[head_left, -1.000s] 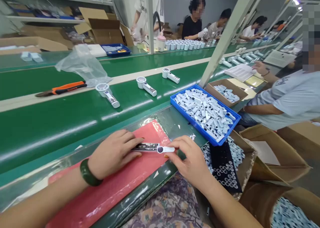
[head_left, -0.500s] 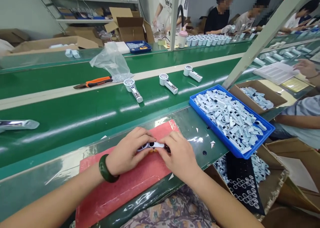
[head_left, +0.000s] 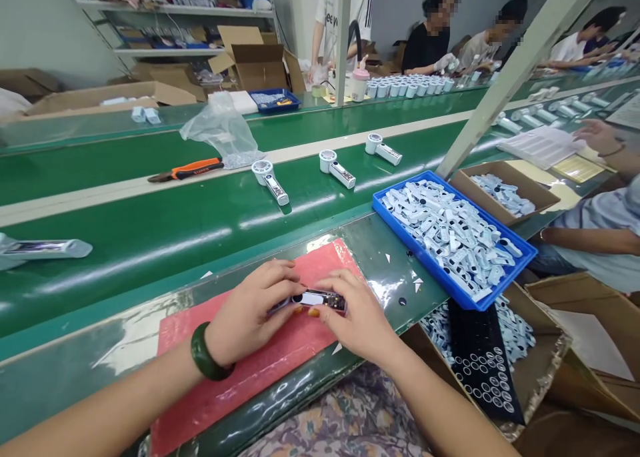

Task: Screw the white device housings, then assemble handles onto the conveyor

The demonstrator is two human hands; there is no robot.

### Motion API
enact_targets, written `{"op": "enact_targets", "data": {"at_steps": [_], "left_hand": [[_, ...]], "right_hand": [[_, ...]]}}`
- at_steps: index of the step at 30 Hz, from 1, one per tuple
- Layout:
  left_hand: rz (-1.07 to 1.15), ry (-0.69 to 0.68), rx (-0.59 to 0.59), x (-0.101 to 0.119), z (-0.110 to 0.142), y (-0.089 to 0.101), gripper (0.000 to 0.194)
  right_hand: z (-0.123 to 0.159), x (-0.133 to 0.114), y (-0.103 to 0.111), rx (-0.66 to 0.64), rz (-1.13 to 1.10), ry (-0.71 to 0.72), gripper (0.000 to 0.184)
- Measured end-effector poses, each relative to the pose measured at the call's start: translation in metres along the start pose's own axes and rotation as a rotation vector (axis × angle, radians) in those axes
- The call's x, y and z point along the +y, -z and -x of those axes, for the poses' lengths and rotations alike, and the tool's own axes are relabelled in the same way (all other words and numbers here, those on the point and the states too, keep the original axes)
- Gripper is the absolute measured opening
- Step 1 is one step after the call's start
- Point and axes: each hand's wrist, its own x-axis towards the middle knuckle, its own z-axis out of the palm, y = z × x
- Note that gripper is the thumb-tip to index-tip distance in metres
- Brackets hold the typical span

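A green conveyor belt [head_left: 150, 170] runs beside the tabletop [head_left: 365, 243], carrying white round-headed handheld devices [head_left: 337, 170], spaced apart so that each stays separate. On the near side, a blue plastic tray [head_left: 420, 257] is heaped with pale handle-shaped parts, and a cardboard box [head_left: 480, 203] beyond it holds more. A black perforated sheet [head_left: 483, 363] lies in an open carton [head_left: 543, 340] below. A red mat [head_left: 225, 337] lies under the work, probably to protect it from scratches. The left hand [head_left: 247, 313] and right hand [head_left: 355, 313] pinch a small white-and-black handle part [head_left: 320, 301] from either end, just above the mat; fingers partly hide it, so its details are hard to make out.
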Motion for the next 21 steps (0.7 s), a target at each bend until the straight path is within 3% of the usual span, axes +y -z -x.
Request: {"op": "enact_targets", "data": {"at_steps": [3,9,16,21], "left_hand": [[-0.039,-0.030,-0.036,0.012,0.009,0.000,0.011],[-0.076,0.084,-0.111,0.023,0.017,-0.007,0.022],[-0.070,0.058,-0.131,0.021,0.012,-0.005,0.021],[-0.161,-0.014,-0.075,0.017,0.010,-0.002,0.025]], "right_hand": [[0.005,-0.002,0.003,-0.098,0.049,0.016,0.036],[0.013,-0.002,-0.001,-0.204,0.152,0.057,0.044],[0.015,-0.004,-0.006,-0.152,0.155,0.021,0.040],[0.004,-0.003,0.000,-0.202,0.135,0.019,0.038]]}}
